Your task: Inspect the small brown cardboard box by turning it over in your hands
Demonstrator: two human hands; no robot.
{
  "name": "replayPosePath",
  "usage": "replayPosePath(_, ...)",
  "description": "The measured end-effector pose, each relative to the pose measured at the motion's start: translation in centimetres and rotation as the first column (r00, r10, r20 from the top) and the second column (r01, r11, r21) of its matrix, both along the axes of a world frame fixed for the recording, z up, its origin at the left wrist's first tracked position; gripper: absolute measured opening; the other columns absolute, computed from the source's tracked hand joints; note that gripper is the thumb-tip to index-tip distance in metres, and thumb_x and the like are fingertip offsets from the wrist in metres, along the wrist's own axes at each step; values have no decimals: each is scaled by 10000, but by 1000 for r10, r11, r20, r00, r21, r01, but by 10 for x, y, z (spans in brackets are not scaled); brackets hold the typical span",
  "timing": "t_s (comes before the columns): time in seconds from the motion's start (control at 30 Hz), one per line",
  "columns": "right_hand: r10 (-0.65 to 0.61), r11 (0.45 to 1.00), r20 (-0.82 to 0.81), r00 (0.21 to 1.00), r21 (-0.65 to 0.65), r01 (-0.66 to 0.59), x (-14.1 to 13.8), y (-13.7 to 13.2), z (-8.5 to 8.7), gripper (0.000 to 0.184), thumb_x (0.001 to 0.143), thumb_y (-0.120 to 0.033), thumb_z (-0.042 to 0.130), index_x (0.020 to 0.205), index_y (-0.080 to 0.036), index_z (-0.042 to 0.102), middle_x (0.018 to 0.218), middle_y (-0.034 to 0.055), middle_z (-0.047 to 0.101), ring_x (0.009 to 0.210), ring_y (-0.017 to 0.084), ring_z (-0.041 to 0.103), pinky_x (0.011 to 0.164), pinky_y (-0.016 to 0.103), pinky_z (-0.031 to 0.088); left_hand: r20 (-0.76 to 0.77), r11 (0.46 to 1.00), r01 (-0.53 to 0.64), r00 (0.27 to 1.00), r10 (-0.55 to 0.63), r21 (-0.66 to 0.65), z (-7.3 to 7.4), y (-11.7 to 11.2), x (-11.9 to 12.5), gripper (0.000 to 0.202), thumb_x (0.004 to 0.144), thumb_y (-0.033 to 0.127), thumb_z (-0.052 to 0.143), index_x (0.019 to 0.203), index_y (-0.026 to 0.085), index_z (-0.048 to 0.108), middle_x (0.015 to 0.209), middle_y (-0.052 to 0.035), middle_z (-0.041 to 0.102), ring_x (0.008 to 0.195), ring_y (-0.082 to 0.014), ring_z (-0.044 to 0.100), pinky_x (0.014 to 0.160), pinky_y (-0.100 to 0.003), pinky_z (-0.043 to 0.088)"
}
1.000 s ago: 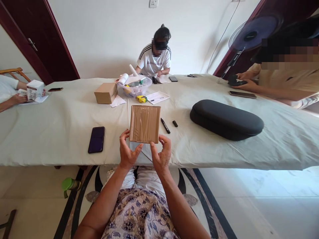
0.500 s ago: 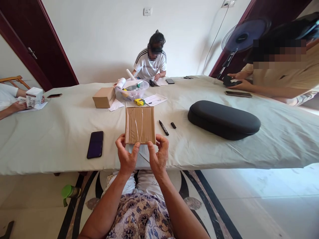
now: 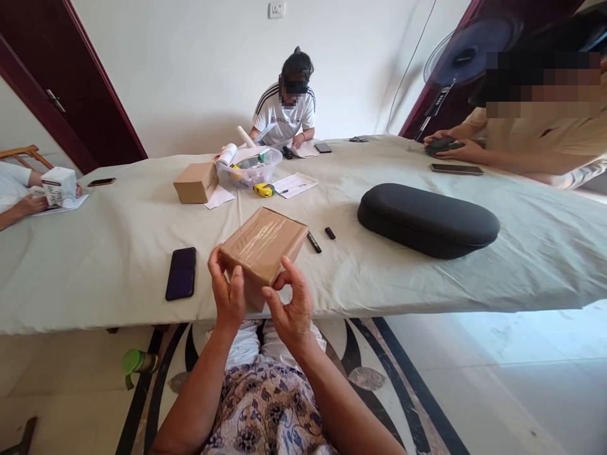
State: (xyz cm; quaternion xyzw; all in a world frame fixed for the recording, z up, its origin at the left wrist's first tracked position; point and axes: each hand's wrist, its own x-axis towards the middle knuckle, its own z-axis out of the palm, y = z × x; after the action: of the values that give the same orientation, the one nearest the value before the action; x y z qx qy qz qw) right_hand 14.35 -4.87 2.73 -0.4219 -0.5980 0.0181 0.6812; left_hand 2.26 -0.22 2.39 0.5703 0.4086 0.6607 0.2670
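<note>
A taped brown cardboard box is turned askew in front of me near the table's front edge, its top and near sides showing. My left hand is closed on its left corner, thumb on the near side and fingers behind the edge. At the near right corner my right hand has thumb and fingers apart; whether the fingertips touch the cardboard I cannot tell. Just beyond the box lies a black marker, partly hidden by it, with the marker's cap to its right.
A dark phone lies left of the box, and a long black case to the right. Farther back are another carton, a plastic basket of supplies, a yellow tape measure and papers. Several other people sit around the table.
The box has turned from square-on, with one side facing me, to an angled pose showing its top. My right hand's fingers have loosened from its edge; my left still grips.
</note>
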Motion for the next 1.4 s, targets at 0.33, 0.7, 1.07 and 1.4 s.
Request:
replayPosePath(0.33, 81, 992, -34, 996, -96, -84, 8, 5, 11, 226, 916, -333, 652, 1112, -220, 658, 715, -24, 611, 611, 119, 558, 634, 252, 511, -432, 985, 150, 896, -97, 89, 10, 0, -15, 1041, 721, 803, 580, 1538, 256, 237, 1634, -195, 122, 1537, -374, 87, 1196, -587, 194)
replayPosePath(0.7, 113, 934, -98, 989, -330, -139, 26, 18, 23, 393, 826, -531, 717, 1094, -245, 698, 597, -60, 550, 544, 112, 499, 586, 243, 454, -467, 988, 138, 880, -89, 71, 13, 9, -17, 969, 663, 506, 817, 1449, 233, 318, 1524, -192, 296, 1464, -358, 289, 1157, -557, 303)
replayPosePath(1.07, -73, 923, -334, 940, -379, -63, 74, 55, -1, 462, 837, -566, 632, 1111, -204, 721, 583, -62, 443, 545, 112, 411, 549, 248, 371, -445, 970, 233, 877, -183, 61, 5, 23, -30, 986, 629, 465, 823, 1449, 248, 322, 1486, -164, 330, 1416, -352, 348, 1108, -510, 397)
replayPosePath(1.4, 40, 883, -405, 914, -413, -222, 70, 89, -63, 491, 814, -619, 598, 979, -178, 738, 980, 80, 723, 936, 223, 626, 839, 360, 506, -86, 977, 115, 991, -101, 180, -1, 53, -32, 932, 618, 628, 780, 1371, 268, 364, 1384, -123, 425, 1265, -280, 495, 1056, -396, 436)
